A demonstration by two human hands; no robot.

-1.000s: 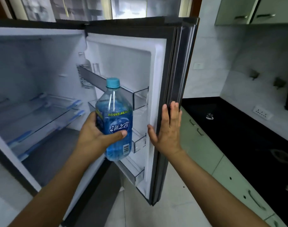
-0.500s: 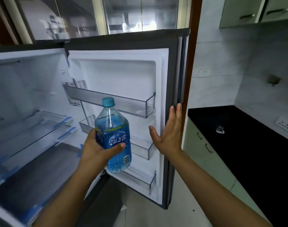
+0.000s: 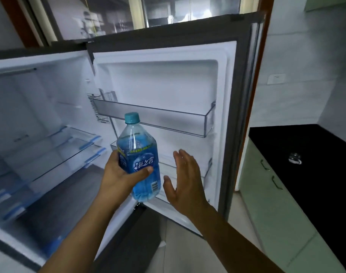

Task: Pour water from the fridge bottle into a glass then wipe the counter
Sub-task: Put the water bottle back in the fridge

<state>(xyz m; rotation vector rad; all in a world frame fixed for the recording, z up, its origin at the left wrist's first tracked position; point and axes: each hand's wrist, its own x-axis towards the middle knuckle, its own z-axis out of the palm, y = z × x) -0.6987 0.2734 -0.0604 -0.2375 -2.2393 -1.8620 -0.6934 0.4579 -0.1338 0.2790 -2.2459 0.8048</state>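
My left hand (image 3: 119, 175) grips a clear plastic water bottle (image 3: 137, 154) with a blue label and a teal cap, held upright in front of the open fridge. Just to the right of the bottle my right hand (image 3: 183, 179) is open, fingers spread, in front of the inner side of the fridge door (image 3: 243, 107) and apart from its edge. A small glass (image 3: 295, 158) stands on the black counter (image 3: 325, 174) at the right.
The fridge interior (image 3: 40, 119) at the left holds bare glass shelves. Door bins (image 3: 154, 119) hang on the open door. Pale green cabinet drawers (image 3: 266, 186) sit below the counter. A tiled floor lies underneath.
My right hand has come off the fridge door's edge and moved left toward the bottle. The view has shifted up and right, and the door stands wider open.
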